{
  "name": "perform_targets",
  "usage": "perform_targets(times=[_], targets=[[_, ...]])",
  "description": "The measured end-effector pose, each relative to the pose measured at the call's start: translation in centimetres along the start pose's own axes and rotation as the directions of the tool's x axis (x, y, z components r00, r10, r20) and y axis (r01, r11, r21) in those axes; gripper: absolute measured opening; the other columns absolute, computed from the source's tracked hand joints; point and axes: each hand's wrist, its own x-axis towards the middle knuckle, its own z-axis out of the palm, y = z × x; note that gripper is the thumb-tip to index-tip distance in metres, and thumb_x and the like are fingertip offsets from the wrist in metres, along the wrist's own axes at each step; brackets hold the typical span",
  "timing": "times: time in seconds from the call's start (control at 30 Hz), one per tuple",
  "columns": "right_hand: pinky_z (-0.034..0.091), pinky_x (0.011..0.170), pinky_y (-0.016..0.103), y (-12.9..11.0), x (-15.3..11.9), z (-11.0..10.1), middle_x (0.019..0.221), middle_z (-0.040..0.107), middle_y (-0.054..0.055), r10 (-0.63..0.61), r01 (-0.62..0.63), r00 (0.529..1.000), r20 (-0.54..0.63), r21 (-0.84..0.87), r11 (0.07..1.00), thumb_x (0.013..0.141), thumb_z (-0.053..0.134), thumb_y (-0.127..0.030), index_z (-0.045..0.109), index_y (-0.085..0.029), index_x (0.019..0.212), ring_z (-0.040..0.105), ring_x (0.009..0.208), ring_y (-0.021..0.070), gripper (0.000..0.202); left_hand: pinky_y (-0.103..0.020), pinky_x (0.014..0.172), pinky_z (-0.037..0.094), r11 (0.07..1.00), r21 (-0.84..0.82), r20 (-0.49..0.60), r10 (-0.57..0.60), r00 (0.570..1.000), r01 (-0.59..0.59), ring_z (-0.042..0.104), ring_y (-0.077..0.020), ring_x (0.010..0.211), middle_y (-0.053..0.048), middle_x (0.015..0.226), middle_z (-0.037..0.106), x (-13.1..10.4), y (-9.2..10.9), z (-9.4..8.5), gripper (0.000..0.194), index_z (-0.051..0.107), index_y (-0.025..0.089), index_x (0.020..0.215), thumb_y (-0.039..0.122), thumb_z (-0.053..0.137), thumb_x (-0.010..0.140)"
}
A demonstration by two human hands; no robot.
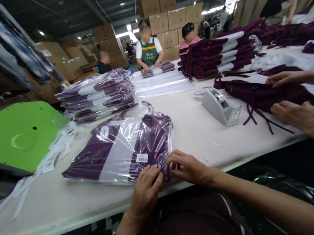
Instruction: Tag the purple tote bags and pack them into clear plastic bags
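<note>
A folded dark purple garment [93, 162], with a pale band down its middle, lies flat in a clear plastic bag [120, 149] on the table before me. The bag bears a small white barcode sticker [142, 158]. My left hand [146, 190] rests on the bag's near right corner, its fingers stretched over the plastic. Beside it, my right hand [187, 167] has its fingers curled at the bag's right edge, closed on the plastic. The right fingertips are partly hidden.
A stack of bagged garments [96, 94] stands behind, left of unbagged purple garments [221, 57]. A grey tape dispenser [221, 107] is to the right. A co-worker's hands [298, 114] handle a purple garment there. A green machine [17, 136] with label strips stands left.
</note>
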Motion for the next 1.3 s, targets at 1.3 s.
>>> perform_targets(times=[1.3], targets=[[0.044,0.033,0.018,-4.6,2.2,1.6,0.068,0.071,0.005,0.718,-0.773,0.472,0.511,0.631,0.060,0.081,0.067,-0.049,0.062,-0.013,0.078,0.059,0.041,0.0102,0.037,-0.044,0.107,0.045,0.974,-0.094,-0.086,-0.216,0.973,0.208,0.060,-0.0246,0.122,-0.010,0.122,0.070,-1.9,2.6,-2.4,0.039,0.063,0.020,0.126,0.007,0.058,0.090]])
